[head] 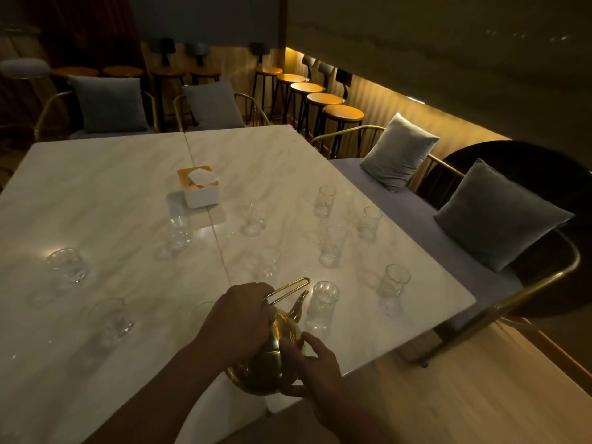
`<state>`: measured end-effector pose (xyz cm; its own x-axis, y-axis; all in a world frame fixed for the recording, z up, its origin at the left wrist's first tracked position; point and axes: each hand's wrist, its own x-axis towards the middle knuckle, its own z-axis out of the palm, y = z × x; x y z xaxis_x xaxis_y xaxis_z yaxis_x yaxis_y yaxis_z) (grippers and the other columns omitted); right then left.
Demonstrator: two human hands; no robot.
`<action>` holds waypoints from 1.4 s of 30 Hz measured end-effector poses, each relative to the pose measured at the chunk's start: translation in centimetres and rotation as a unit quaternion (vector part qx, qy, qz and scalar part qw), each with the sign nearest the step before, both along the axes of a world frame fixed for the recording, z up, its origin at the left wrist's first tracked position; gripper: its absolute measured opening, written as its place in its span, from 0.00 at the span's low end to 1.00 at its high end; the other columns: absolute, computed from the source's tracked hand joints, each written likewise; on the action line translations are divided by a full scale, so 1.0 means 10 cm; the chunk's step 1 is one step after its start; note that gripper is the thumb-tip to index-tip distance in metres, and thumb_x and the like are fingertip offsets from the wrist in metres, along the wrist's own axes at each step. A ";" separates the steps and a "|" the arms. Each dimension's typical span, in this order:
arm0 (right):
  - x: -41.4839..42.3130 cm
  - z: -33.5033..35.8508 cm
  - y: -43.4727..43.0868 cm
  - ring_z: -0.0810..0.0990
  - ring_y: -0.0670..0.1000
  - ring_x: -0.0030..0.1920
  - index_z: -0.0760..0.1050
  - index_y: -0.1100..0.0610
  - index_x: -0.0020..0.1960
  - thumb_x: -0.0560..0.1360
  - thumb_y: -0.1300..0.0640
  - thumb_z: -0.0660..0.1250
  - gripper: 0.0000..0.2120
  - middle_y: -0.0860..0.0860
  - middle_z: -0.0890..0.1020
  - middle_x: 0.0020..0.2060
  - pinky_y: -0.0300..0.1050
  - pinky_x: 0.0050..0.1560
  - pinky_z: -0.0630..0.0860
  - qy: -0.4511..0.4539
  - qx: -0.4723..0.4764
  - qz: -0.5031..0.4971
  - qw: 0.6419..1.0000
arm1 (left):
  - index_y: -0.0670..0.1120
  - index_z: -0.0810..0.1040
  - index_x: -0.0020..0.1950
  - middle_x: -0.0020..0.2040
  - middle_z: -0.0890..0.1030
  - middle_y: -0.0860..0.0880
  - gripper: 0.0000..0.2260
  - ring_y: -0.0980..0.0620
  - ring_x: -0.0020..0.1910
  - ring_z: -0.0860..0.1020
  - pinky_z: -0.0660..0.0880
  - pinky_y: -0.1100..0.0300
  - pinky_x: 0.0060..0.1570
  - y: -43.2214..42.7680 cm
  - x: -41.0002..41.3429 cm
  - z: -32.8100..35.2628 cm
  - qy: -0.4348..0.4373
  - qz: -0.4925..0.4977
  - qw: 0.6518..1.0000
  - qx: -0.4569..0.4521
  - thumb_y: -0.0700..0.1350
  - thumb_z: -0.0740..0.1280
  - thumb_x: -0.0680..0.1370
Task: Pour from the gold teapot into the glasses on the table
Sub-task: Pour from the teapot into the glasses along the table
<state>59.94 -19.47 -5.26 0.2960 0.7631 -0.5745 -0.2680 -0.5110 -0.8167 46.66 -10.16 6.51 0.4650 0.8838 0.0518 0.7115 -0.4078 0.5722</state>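
Right hand (315, 366): nearest the wearer, fingers and thumb curved against the side of the gold teapot (272, 360), cupping its body.
Left hand (240, 315): just beyond and left of the right hand, closed round the teapot's upright loop handle.
Teapot sits between the two hands at the near edge of the marble worktop (96, 187). Cannot tell whether its base is resting or lifted. The spout points away and to the right.
Nearest glass (322, 302): just past the spout, upright, close beside it but not touching.
Other glasses (333, 248): upright, scattered beyond and to both sides of the hands. One is partly hidden behind the left hand. Contents not discernible in the dim light.
Tissue box (200, 187): well beyond the left hand, mid-worktop, a sheet sticking out.
Farthest: grey cushions (398, 152) on gold-framed seats, and a row of round stools (342, 113).
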 end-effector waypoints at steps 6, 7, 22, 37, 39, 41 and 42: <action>0.46 -0.08 0.01 0.87 0.57 0.51 0.67 0.50 0.77 0.68 0.40 0.80 0.43 0.57 0.84 0.58 0.54 0.43 0.88 0.035 -0.020 0.001 0.999 | 0.50 0.77 0.62 0.54 0.82 0.52 0.15 0.53 0.49 0.79 0.73 0.63 0.50 0.01 0.58 0.03 0.029 0.000 0.999 0.014 0.48 0.66 0.76; 0.52 -0.09 0.02 0.87 0.58 0.51 0.68 0.50 0.77 0.68 0.40 0.80 0.43 0.58 0.83 0.60 0.54 0.44 0.88 0.043 -0.022 0.005 0.999 | 0.50 0.77 0.62 0.53 0.82 0.52 0.15 0.53 0.49 0.79 0.73 0.63 0.49 0.02 0.65 0.03 0.036 0.000 0.999 0.015 0.47 0.67 0.75; 1.03 -0.26 0.11 0.88 0.57 0.49 0.76 0.50 0.70 0.62 0.32 0.77 0.41 0.54 0.85 0.57 0.54 0.45 0.88 0.104 -0.060 0.066 0.990 | 0.51 0.78 0.60 0.53 0.82 0.52 0.13 0.52 0.48 0.80 0.72 0.64 0.46 0.12 1.28 -0.01 0.094 0.025 0.995 0.030 0.50 0.67 0.75; 1.12 -0.28 0.12 0.87 0.57 0.53 0.76 0.49 0.71 0.65 0.30 0.76 0.40 0.53 0.85 0.60 0.52 0.43 0.87 0.104 -0.058 0.087 0.989 | 0.50 0.78 0.61 0.54 0.82 0.51 0.15 0.51 0.49 0.80 0.71 0.63 0.48 0.12 1.40 -0.03 0.090 0.049 0.995 0.018 0.50 0.67 0.75; 1.11 -0.29 0.11 0.87 0.57 0.52 0.76 0.50 0.71 0.64 0.30 0.76 0.41 0.53 0.85 0.59 0.51 0.43 0.87 0.104 -0.058 0.089 0.989 | 0.50 0.78 0.61 0.54 0.82 0.51 0.14 0.51 0.49 0.80 0.72 0.63 0.48 0.11 1.40 -0.03 0.086 0.053 0.995 0.013 0.50 0.67 0.75; 1.11 -0.30 0.10 0.88 0.56 0.51 0.76 0.50 0.70 0.65 0.31 0.75 0.40 0.53 0.86 0.58 0.51 0.42 0.87 0.100 -0.056 0.095 0.989 | 0.50 0.78 0.60 0.54 0.82 0.51 0.14 0.51 0.49 0.80 0.72 0.62 0.49 0.11 1.38 -0.03 0.084 0.057 0.995 0.009 0.50 0.67 0.76; 1.10 -0.30 0.10 0.88 0.56 0.50 0.76 0.50 0.70 0.65 0.31 0.75 0.39 0.53 0.86 0.57 0.51 0.42 0.87 0.099 -0.056 0.097 0.989 | 0.50 0.78 0.60 0.54 0.82 0.51 0.14 0.51 0.49 0.80 0.72 0.62 0.49 0.10 1.37 -0.04 0.084 0.059 0.995 0.009 0.50 0.67 0.76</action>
<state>70.95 -18.42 -8.26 0.0237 0.7232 -0.6903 -0.3047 -0.6524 -0.6939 60.32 -9.17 6.16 0.3623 0.9321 -0.0011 0.8396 -0.3258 0.4348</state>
